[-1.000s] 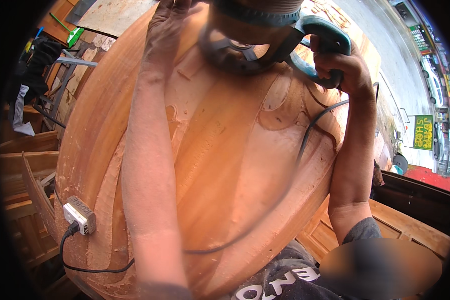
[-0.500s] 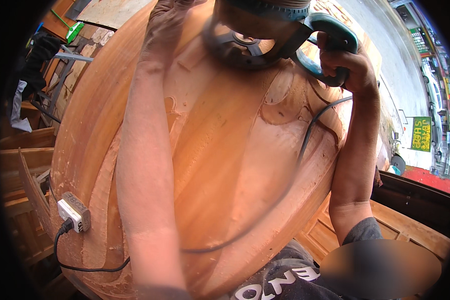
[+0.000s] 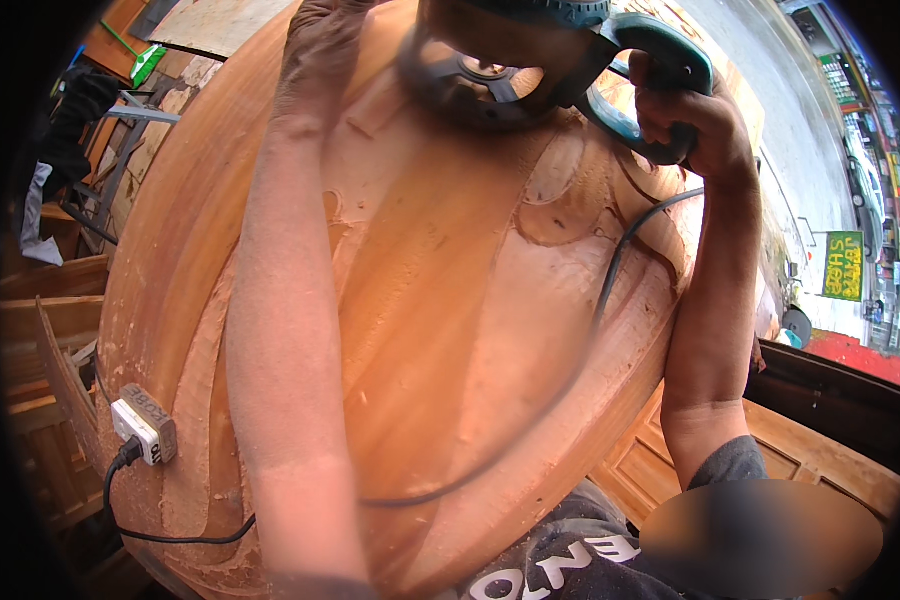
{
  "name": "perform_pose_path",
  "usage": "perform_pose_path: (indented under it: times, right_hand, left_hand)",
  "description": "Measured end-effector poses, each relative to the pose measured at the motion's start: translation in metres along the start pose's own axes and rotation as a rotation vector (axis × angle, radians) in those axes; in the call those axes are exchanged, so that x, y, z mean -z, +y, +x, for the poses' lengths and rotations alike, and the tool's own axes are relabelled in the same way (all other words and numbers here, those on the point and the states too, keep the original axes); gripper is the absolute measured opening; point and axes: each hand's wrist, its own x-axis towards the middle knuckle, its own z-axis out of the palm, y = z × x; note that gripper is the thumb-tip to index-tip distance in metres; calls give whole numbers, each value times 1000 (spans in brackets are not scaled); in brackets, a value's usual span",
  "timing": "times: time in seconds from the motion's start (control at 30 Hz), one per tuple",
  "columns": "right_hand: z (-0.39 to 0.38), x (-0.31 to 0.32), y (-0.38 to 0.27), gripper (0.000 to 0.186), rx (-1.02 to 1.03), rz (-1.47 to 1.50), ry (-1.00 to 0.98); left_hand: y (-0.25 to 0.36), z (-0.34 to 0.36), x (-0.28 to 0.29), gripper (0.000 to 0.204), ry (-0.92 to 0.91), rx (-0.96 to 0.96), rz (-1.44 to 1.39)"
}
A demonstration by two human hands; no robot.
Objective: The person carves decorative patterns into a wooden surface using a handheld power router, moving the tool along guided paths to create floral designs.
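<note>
1. Upper left: green broom (image 3: 147, 66) near a wood panel (image 3: 112, 60).
2. Left: patchy brown floor (image 3: 142, 165); grey metal frame (image 3: 148, 114).
3. Lower left: wooden furniture parts (image 3: 55, 345).
4. Lower right: panelled wooden board (image 3: 635, 450).
5. Right: grey pavement (image 3: 780, 90); green sign (image 3: 843, 267) with yellow lettering; pale vehicle (image 3: 864, 195); red surface (image 3: 860, 360) below the sign.
6. Lighting: daylight, brightest along the open right side.

Bright daylight | street (image 3: 805, 100) at right pale | tool base (image 3: 470, 110) blurred | edges bent, corners black

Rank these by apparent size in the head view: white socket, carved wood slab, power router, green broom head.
1. Carved wood slab
2. Power router, cut off by the top edge
3. White socket
4. Green broom head
</note>
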Motion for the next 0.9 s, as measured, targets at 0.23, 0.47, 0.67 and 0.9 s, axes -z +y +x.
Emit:
perform_pose_path:
  times: [0.23, 0.47, 0.67, 0.9]
  right_hand:
    - [6, -5, -2, 34, -21, 77, -22]
    - [8, -7, 1, 37, 9, 17, 26]
    - [11, -8, -4, 33, 2, -2, 17]
    - [11, -10, -5, 28, 6, 2, 40]
  left_hand:
    - [-2, 7, 9, 52, 5, 26, -25]
    - [-2, 6, 2, 53, 22, 107, -29]
    - [6, 6, -4, 54, 9, 112, -20]
    - [15, 6, -10, 56, -5, 115, -18]
